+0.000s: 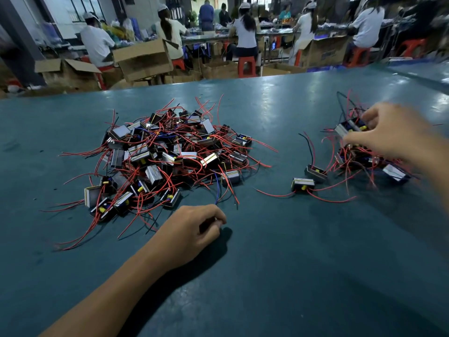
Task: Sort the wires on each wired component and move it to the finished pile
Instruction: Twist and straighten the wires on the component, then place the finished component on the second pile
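Observation:
A big heap of small wired components (167,154), metal-cored blocks with red, black and blue wires, lies on the green table (279,263) at centre left. A smaller pile (364,156) sits at the right. My right hand (391,132) hovers over that smaller pile and pinches one component (347,128) between thumb and fingers; the hand is blurred. My left hand (194,229) rests on the table just in front of the big heap, fingers curled loosely, holding nothing that I can see. Two single components (303,184) lie between the piles.
Loose wire ends (226,190) stick out from the heap toward my left hand. Beyond the table's far edge stand cardboard boxes (143,59), red stools (246,65), and several seated people at benches.

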Motion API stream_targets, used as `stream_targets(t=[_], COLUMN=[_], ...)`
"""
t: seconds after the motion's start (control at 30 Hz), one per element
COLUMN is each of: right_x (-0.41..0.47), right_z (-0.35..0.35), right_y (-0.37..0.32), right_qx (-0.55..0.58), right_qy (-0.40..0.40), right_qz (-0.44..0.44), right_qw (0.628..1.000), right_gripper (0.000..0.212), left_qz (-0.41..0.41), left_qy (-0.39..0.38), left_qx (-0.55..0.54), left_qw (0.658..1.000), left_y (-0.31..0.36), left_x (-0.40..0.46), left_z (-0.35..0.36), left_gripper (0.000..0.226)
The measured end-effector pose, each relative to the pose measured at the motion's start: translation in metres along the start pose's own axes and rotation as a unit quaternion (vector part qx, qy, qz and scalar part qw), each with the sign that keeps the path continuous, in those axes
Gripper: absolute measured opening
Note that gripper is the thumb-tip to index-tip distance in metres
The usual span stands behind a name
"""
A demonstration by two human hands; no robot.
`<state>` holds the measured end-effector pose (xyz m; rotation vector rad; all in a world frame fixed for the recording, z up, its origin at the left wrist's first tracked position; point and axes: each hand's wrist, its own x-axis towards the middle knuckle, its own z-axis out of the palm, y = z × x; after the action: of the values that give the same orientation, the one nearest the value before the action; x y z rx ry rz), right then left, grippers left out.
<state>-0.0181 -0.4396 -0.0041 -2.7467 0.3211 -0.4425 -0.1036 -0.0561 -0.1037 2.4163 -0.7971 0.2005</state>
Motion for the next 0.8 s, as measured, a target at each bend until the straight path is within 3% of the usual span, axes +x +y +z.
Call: stream_targets(t=[0.2, 0.4, 0.67, 0.8], right_x=[0.029, 0.051, 0.064, 0.065], right_z=[-0.010, 0.019, 0.033, 0.032], right_y=[0.028, 0.033, 0.034, 0.030], right_qx=[0.002, -0.134, -0.198, -0.221], right_qy=[0.083, -0.027, -0.020, -0.036], right_qz=[0.027, 0.043, 0.033, 0.043], right_qw=[0.996, 0.990, 0.979, 0.974], right_gripper=[0.069, 0.056, 0.039, 0.045], left_qz=[-0.006, -0.009, -0.011, -0.014], left_qy=[0.007, 0.010, 0.009, 0.002], left_qx=[-0.010, -0.017, -0.018, -0.019], left_qw=[1.000, 1.000, 1.000, 1.000], left_y=[-0.004, -0.006, -0.008, -0.009], left_x=[0.000, 0.000, 0.000, 0.000], left_z=[0.002, 0.003, 0.003, 0.002], left_gripper=[0.011, 0.012, 0.012, 0.011])
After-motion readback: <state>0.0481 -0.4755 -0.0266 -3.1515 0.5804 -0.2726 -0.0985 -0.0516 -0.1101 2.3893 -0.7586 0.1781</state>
